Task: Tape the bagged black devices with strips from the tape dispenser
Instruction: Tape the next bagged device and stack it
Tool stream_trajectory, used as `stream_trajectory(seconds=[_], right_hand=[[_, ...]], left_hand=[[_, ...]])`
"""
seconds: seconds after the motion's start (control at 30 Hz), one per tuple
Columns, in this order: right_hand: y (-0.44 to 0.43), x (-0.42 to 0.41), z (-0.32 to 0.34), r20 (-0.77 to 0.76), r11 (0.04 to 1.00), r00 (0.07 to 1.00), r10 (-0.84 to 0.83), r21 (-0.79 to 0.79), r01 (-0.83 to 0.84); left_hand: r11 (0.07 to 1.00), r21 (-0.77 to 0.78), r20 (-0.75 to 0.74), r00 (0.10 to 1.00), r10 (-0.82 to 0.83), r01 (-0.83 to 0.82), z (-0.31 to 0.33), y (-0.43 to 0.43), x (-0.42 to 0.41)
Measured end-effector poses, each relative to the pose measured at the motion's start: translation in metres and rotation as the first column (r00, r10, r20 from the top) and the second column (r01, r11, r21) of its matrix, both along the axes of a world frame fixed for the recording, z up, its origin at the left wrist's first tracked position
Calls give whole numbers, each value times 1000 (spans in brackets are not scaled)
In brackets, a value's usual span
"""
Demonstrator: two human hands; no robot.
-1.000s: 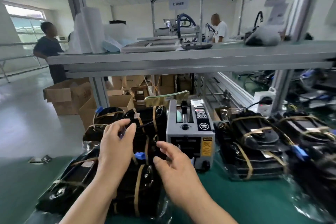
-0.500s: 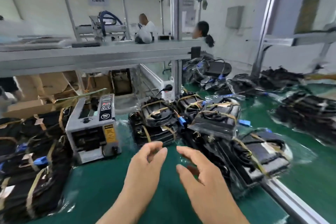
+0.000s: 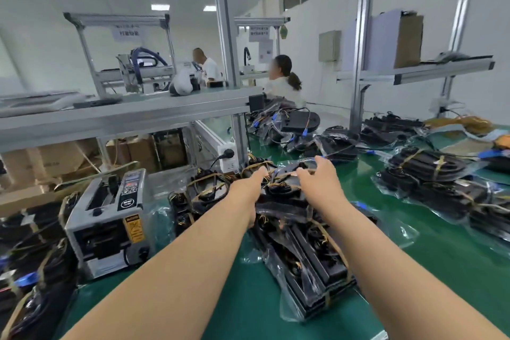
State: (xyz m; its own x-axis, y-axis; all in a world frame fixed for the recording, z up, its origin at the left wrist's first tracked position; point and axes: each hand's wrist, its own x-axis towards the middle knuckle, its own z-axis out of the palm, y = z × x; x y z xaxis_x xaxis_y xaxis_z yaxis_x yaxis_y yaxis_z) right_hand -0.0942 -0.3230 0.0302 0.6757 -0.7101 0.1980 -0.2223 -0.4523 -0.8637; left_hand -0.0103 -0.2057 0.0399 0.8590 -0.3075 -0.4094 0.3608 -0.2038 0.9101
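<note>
on the tape dispenser (image 3: 107, 218) sits an unreadable label (image 3: 133, 229).

We look down on a green bench (image 3: 441, 279) that fills the lower and right parts of the frame. A grey tape dispenser (image 3: 110, 218) stands on it at lower left, with bagged black devices (image 3: 36, 284) heaped just beside it at the left edge. A central heap (image 3: 303, 246) of the same bags lies right of the dispenser, a right-hand heap (image 3: 436, 182) sits at mid right, and a far heap (image 3: 292, 130) lies at upper centre.
</note>
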Motion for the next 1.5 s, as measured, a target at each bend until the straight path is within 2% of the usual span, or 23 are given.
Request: stream_trajectory(seconds=[0.1, 0.2, 0.3, 0.4, 0.5, 0.6, 0.67, 0.7, 0.73, 0.8, 0.87, 0.93, 1.03, 1.13, 1.27, 1.4, 1.5], right_hand=[[0, 11, -13, -71, 999, 997, 23, 36, -20], [6, 13, -23, -122, 998, 992, 43, 56, -37], [7, 13, -23, -135, 997, 990, 50, 69, -41], [12, 8, -17, -137, 997, 987, 79, 2, -80], [26, 0, -9, -33, 994, 994, 102, -46, -103], [53, -11, -1, 158, 990, 978, 138, -65, -129], [80, -22, 1, 345, 992, 931, 115, 7, -126], [93, -27, 2, 455, 979, 886, 92, 122, -164], [107, -31, 2, 556, 933, 830, 56, 267, -242], [128, -33, -4, 654, 764, 757, 17, 479, -431], [146, -30, -11, 623, 605, 771, 132, 566, -560], [163, -26, -18, 547, 517, 782, 298, 596, -614], [184, -19, -31, 464, 486, 782, 415, 614, -622], [200, -11, -45, 456, 439, 722, 521, 582, -684], [216, 0, -56, 446, 415, 682, 580, 559, -718], [224, 9, -67, 414, 445, 675, 611, 525, -725], [227, 9, -73, 397, 459, 652, 646, 480, -748]], left_hand=[[998, 44, -62, 997, -42, 45, -6, -6, 0], [998, 16, -100, 994, -54, 55, -15, -7, 1], [998, -28, -55, 997, -56, 54, -23, -9, 0], [997, -81, 14, 1000, 18, -17, -29, -3, 0], [983, -172, 31, 998, 63, -57, -28, 13, -3], [941, -336, 11, 999, 43, -37, -24, 47, -16], [910, -414, 15, 1000, 25, -17, -25, 82, -27], [895, -445, 20, 1000, 20, -9, -28, 101, -32], [883, -469, 31, 999, 17, 0, -32, 121, -37], [864, -504, 50, 998, 30, -1, -45, 159, -44], [844, -534, 44, 995, 85, -49, -60, 194, -50], [829, -550, 27, 990, 138, -101, -77, 224, -54], [839, -536, 14, 993, 120, -94, -99, 263, -58], [866, -496, 90, 988, 125, -64, -118, 292, -60], [948, -311, 222, 966, 135, -61, -123, 316, -64], [987, -155, 231, 971, 68, -32, -121, 326, -59], [997, -71, 297, 953, 49, -29, -114, 328, -54]])
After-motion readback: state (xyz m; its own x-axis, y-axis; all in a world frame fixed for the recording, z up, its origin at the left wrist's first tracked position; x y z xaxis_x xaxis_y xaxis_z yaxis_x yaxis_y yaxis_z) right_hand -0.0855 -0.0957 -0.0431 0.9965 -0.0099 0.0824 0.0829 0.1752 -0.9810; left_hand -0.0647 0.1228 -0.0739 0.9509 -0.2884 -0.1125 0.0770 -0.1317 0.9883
